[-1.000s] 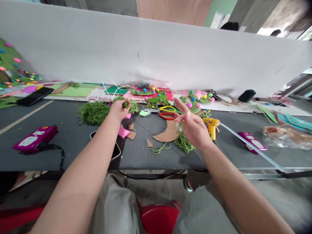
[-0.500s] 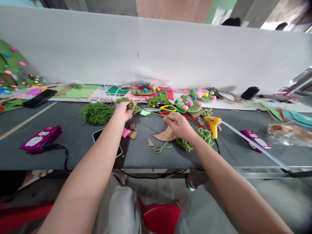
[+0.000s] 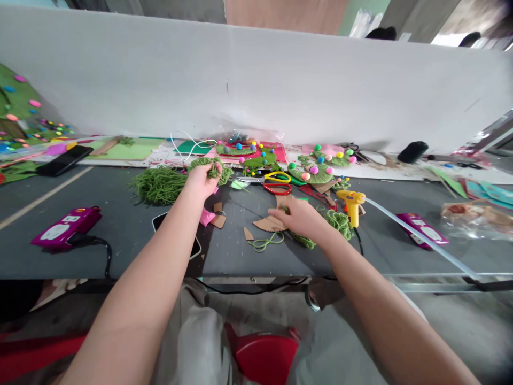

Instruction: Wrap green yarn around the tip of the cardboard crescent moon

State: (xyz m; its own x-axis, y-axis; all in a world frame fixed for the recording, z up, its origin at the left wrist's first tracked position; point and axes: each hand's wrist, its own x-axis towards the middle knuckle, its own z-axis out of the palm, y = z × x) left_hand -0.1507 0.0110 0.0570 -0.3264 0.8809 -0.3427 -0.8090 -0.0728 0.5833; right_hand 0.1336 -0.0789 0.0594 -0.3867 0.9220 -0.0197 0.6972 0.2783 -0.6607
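My left hand (image 3: pixel 203 181) is closed on a green yarn-wrapped piece (image 3: pixel 214 170), mostly covered by the fingers. Left of it lies a thick bundle of cut green yarn (image 3: pixel 158 185). My right hand (image 3: pixel 300 215) hovers over a curved cardboard piece (image 3: pixel 270 223), its fingers pinched on green yarn (image 3: pixel 286 210). Under and beside that hand sits a loose tangle of green yarn (image 3: pixel 340 223), with one loop (image 3: pixel 265 243) stretching out to the left. Scissors (image 3: pixel 276 183) with yellow and red handles rest between the hands, towards the back.
A yellow glue gun (image 3: pixel 351 206) with a long glue stick stands right of the yarn. Yarn pieces with coloured pompoms (image 3: pixel 315 174) line the back below a white partition (image 3: pixel 240 80). A phone (image 3: pixel 195 248) is partly under my left forearm. Purple packs (image 3: pixel 66 229) lie at both sides.
My right hand has moved slightly right and down towards the yarn tangle, uncovering the red scissor handle. My left hand stays almost in place, still holding the wrapped piece.
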